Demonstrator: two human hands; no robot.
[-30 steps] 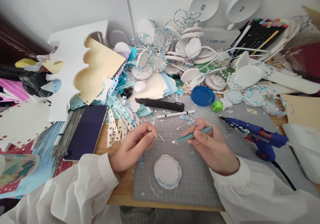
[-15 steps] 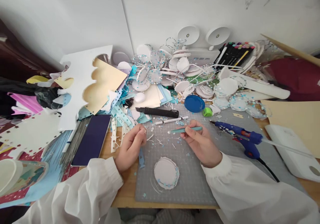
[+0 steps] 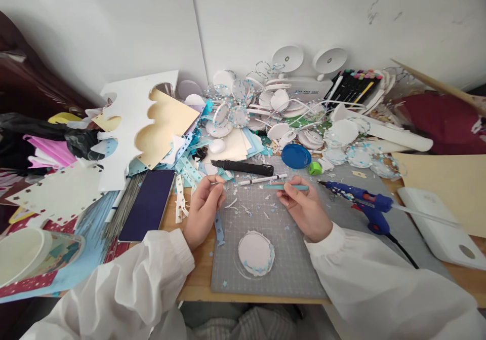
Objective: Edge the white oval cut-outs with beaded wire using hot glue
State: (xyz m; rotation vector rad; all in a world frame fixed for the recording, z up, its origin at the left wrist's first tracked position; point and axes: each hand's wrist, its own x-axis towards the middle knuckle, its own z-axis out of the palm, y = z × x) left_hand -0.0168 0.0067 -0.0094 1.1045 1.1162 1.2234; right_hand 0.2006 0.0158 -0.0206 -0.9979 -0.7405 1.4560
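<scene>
My right hand (image 3: 304,208) grips slim teal tweezers (image 3: 298,187) between thumb and fingers, their tip pointing left over the cutting mat. My left hand (image 3: 205,205) is closed in a pinch at the mat's left edge; whatever sits between its fingertips is too small to make out. Below and between both hands lies a white paper disc (image 3: 255,251), its lower right rim dotted with small blue pieces and a thin wire loop around it. White and blue scraps (image 3: 246,211) are scattered between the hands. A blue punched strip (image 3: 219,229) rests beside my left wrist.
Beyond my hands lie a black craft knife (image 3: 245,167), a white pen (image 3: 262,179) and a blue lid (image 3: 296,156). A blue glue gun (image 3: 359,198) is at right. Decorated discs (image 3: 239,116) pile up behind. A phone (image 3: 147,205) and a tub (image 3: 26,256) stand left.
The whole view has shifted slightly. My right hand still holds the tweezers, now more level and nearer the white pen. My left hand stays pinched, its fingertips raised a little.
</scene>
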